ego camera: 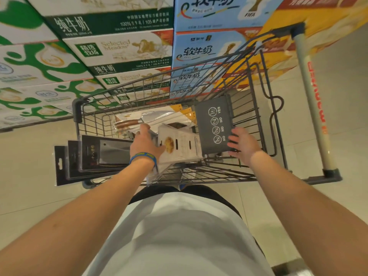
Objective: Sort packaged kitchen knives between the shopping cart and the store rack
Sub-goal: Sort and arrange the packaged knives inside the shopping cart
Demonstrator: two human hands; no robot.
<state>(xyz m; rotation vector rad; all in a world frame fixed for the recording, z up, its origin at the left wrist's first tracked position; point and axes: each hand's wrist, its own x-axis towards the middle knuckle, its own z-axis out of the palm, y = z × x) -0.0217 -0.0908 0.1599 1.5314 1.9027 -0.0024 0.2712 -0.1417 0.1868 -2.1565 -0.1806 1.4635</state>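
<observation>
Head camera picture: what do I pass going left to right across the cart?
Black knife packs → left hand → white box → grey flap → right hand → cart handle.

The shopping cart (pixel 199 172) is dark wire metal — its seat flap (pixel 215 124) matt grey plastic. One knife (pixel 143 119) has a polished wooden handle and bright steel blade under clear plastic.

Knife packs (pixel 143 119) in cart (pixel 78 108) — milk cartons (pixel 119 48) stacked beyond it.
</observation>
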